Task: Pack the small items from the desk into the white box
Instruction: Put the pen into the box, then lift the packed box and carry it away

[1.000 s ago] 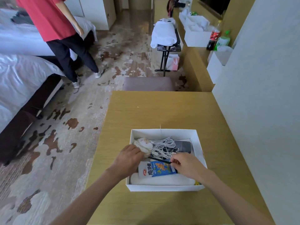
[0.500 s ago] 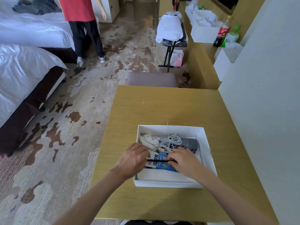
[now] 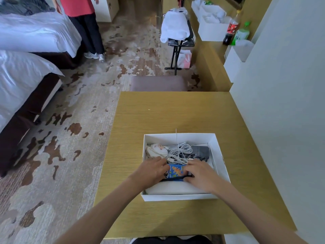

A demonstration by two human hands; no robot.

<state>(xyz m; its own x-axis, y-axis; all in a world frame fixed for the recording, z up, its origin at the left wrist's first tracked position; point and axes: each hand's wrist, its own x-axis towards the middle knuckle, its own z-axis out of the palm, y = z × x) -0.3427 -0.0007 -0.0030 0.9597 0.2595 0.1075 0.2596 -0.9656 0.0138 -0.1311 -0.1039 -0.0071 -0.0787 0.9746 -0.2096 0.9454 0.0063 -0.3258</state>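
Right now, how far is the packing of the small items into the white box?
Nearly done. The white box already holds a cable, a dark pouch and a blue packet. Both hands, left and right, are settling a thin black stick inside. The desk shows no loose items.

A brown stool point(image 3: 158, 83) stands just beyond the far edge of the desk. Past the stool, a folding rack point(image 3: 179, 41) carries a white towel point(image 3: 173, 27). Right of the rack, a cola bottle point(image 3: 231, 29) and a green bottle point(image 3: 241, 34) stand together. Left of the stool lie two beds point(image 3: 26, 73), with a person in a red top point(image 3: 79, 7) beside them.
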